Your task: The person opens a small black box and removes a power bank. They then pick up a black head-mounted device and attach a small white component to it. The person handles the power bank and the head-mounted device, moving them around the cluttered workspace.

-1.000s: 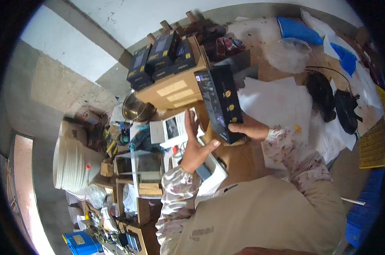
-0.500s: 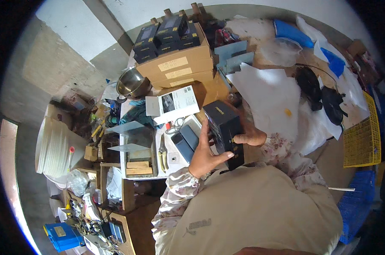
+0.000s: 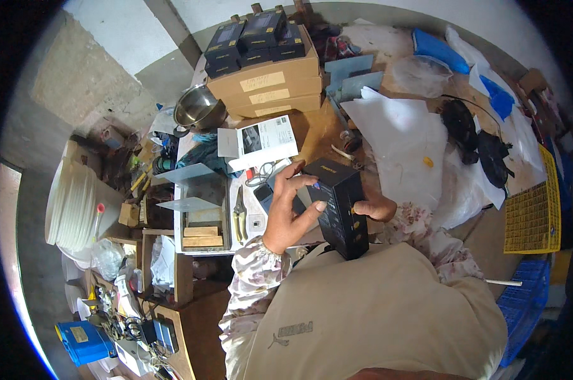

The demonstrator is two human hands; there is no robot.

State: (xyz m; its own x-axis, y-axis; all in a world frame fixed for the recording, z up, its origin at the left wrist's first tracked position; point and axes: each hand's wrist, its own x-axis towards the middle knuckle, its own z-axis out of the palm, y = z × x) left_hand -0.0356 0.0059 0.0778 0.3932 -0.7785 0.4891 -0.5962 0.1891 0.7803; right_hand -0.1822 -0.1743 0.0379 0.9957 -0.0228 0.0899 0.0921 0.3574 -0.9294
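Note:
A black box point(image 3: 342, 212) with small yellow markings stands tilted in front of my body, with both hands on it. My right hand point(image 3: 376, 206) grips its right side, the thumb on the front face and the other fingers mostly hidden behind. Against the left face, the thumb and fingertips of my left hand point(image 3: 288, 212) press, with a gap between them. A small bluish spot shows at the left fingertips; I cannot make out what it is. Partly behind that hand lies a dark phone-like device point(image 3: 263, 195), near a white printed leaflet point(image 3: 266, 140).
Cartons point(image 3: 267, 95) topped with several black boxes point(image 3: 261, 31) stand at the back. Left of my hand are pruning shears point(image 3: 239, 216), wood blocks point(image 3: 202, 237) and a metal pot point(image 3: 198, 107). White sheets point(image 3: 397, 139) and a yellow crate point(image 3: 533, 206) lie to the right.
The black box has turned more upright, showing more of its left face. My left hand has shifted left and up, its thumb leaving the lower front for the left face.

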